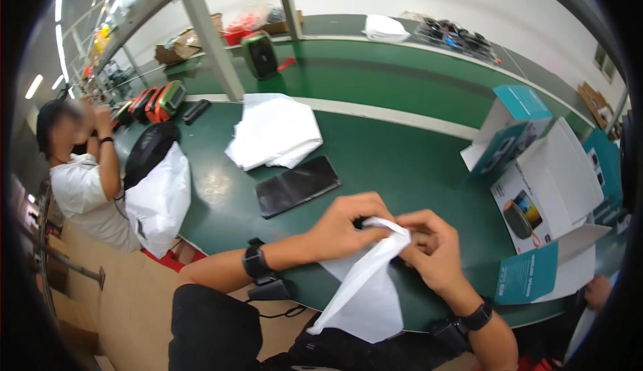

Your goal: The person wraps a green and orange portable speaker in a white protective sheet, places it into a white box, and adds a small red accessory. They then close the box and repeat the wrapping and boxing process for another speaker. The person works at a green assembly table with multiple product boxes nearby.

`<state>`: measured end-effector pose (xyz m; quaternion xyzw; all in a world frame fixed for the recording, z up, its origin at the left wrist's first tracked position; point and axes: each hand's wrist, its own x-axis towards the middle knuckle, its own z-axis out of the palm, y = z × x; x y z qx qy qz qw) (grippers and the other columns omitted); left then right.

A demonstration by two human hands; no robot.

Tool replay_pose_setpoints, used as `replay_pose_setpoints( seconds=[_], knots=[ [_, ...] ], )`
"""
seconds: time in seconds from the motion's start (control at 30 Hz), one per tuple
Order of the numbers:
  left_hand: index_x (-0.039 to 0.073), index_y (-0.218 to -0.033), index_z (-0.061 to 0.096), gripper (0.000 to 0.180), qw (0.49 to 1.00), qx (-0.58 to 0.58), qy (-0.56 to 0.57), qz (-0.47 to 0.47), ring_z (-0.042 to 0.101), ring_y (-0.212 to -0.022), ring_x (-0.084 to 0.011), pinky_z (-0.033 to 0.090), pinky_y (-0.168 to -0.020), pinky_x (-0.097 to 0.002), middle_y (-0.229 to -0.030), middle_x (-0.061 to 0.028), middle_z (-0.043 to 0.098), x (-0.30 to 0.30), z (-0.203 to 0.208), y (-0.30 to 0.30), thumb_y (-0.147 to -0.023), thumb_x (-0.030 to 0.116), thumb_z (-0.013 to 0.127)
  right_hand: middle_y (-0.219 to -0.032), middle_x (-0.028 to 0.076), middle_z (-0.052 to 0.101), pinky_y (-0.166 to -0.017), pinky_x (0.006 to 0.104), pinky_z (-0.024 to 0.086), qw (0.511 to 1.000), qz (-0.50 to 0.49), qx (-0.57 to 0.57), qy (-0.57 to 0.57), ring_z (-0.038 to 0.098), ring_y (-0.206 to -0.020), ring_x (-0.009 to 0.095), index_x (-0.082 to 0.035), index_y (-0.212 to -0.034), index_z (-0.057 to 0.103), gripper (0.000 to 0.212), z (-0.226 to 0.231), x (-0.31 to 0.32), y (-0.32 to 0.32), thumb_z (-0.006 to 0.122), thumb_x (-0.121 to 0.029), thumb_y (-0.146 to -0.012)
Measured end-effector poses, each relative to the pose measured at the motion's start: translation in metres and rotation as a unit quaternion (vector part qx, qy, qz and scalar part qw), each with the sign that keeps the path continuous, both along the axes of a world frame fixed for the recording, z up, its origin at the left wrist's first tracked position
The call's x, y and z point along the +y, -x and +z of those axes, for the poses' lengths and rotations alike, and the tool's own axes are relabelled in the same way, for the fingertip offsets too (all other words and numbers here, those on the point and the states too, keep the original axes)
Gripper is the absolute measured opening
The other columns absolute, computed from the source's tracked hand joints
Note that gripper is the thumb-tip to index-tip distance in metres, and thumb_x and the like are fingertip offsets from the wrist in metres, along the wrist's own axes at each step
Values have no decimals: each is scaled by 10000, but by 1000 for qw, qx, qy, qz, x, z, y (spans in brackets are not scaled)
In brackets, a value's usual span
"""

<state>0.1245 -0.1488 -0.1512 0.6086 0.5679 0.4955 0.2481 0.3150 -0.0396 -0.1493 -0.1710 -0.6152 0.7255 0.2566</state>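
My left hand (353, 222) pinches the top edge of a thin white bag (368, 290), thumb and fingers closed on it. Beside it, my right hand (432, 247) has its curled fingers on the same edge. The bag hangs down in loose folds over the table's near edge, in front of my lap. Some of my right fingertips are hidden by the white material. Beyond my left hand lies a glossy black flat rectangle (298, 187), like a large phone. A stack of flat white bags (276, 131) rests just behind it.
Open teal-and-white cartons (546, 270) stand along the right side of the green table (388, 150). At left, another person (87, 170) sits near a black item (153, 151) partly covered by a white bag. Green-and-orange speakers (161, 100) stand behind. A metal post (207, 33) rises at the back.
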Motion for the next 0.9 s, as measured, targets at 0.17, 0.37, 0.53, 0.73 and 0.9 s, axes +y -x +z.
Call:
replay_pose_setpoints(
  seconds=[0.17, 0.37, 0.53, 0.73, 0.9],
  knots=[
    [5, -1091, 703, 202, 993, -87, 59, 53, 685, -1025, -160, 537, -935, -314, -1052, -84, 702, 0, 7, -4, -893, 25, 734, -1035, 87, 716, -795, 248, 522, 995, -17, 32, -91, 644, -863, 83, -1, -929, 636, 99, -17, 15, -9, 725, -42, -941],
    [19, -1131, 656, 172, 993, -111, 19, 22, 640, -999, -118, 529, -882, -294, -1056, -52, 672, 7, -12, 8, -968, 70, 684, -1053, 44, 647, -932, 286, 467, 985, 73, 91, 127, 597, -999, 112, -61, -1023, 577, 196, -20, 21, -9, 534, -242, -1082],
    [47, -1118, 606, 119, 915, -393, 87, 15, 642, -917, -102, 526, -811, -272, -992, -29, 669, 12, -6, 9, -1045, 140, 609, -1009, 17, 609, -814, 269, 481, 959, 85, 109, 247, 575, -892, 103, -55, -1100, 590, 209, -8, 24, -14, 520, -251, -1079],
    [76, -1128, 610, 147, 915, -398, 68, 23, 672, -759, -115, 533, -690, -247, -848, -22, 682, -23, 52, 59, -986, 113, 598, -1058, 108, 692, -815, 344, 543, 986, 161, 15, 26, 686, -959, 174, -47, -1189, 610, 311, 20, -5, -17, 678, -196, -924],
    [34, -1158, 648, 279, 973, -22, 206, 101, 714, -803, -163, 580, -704, -276, -871, -68, 698, -16, 119, 107, -997, 260, 622, -889, 68, 723, -509, 413, 513, 776, 89, -31, -623, 679, -609, 320, -126, -1210, 626, 368, 92, -51, -70, 709, -167, -853]
  ],
)
